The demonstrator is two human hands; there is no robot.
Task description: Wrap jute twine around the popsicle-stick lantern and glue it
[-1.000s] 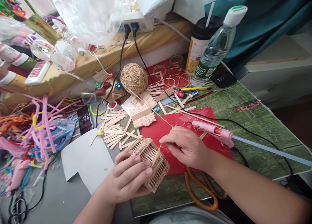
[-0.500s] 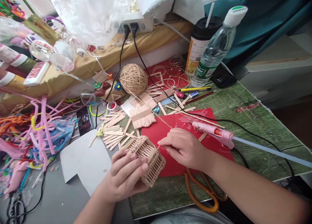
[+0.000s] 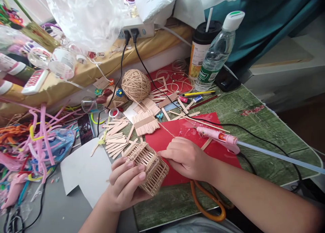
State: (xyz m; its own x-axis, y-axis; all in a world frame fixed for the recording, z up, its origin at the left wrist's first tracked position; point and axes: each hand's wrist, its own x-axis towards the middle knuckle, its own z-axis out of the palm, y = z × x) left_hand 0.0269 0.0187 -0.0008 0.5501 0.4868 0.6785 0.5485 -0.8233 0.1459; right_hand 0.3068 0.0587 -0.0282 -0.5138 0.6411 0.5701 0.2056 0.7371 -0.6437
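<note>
My left hand (image 3: 125,187) is wrapped around a small house built of wooden sticks (image 3: 148,167), holding it just above the table. My right hand (image 3: 186,157) pinches a thin strand of twine (image 3: 167,130) right beside the house's upper edge. The strand runs back across a red sheet (image 3: 188,128) to a ball of twine (image 3: 135,85). A pink glue gun (image 3: 219,138) with a clear glue stick lies on the red sheet, just right of my right hand.
Loose craft sticks (image 3: 116,138) and stick panels (image 3: 146,122) lie ahead. Orange-handled scissors (image 3: 205,206) sit under my right forearm. A water bottle (image 3: 215,55) and lidded cup (image 3: 200,48) stand at the back. Pink pipe cleaners (image 3: 38,138) pile at left. Black cords (image 3: 122,74) hang from a power strip.
Both hands and the stick house have shifted slightly left and down in view. My right hand has moved closer to the house, still pinching the twine.
</note>
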